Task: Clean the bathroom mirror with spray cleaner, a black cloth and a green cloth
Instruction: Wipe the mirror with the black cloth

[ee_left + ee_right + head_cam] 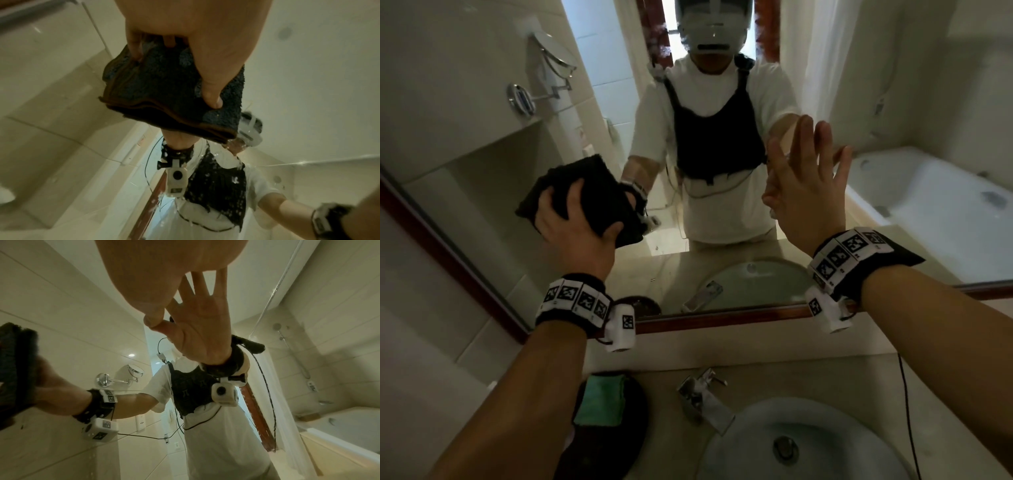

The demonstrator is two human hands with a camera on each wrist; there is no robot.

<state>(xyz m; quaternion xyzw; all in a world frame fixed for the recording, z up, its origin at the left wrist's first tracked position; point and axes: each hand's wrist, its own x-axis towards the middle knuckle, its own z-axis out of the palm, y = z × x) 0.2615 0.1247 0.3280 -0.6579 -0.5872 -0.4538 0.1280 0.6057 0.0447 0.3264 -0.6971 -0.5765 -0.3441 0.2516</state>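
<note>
My left hand [575, 222] grips a folded black cloth [592, 178] and holds it flat against the bathroom mirror [482, 164], left of centre. In the left wrist view the thumb and fingers of that hand [205, 69] curl over the cloth [160, 100], and droplets speckle the glass below it. My right hand [808, 185] is empty, fingers straight and spread, fingertips on the glass to the right. The right wrist view shows this hand [156, 288] meeting its own reflection. A green cloth [599, 401] lies folded on the counter. I see no spray bottle.
The green cloth sits on a dark tray [602, 448] at the counter's left. A chrome faucet [702, 397] and a round basin [722, 455] stand below the mirror's red-brown frame [722, 317]. A black cable [907, 411] hangs at the right. The mirror reflects a bathtub.
</note>
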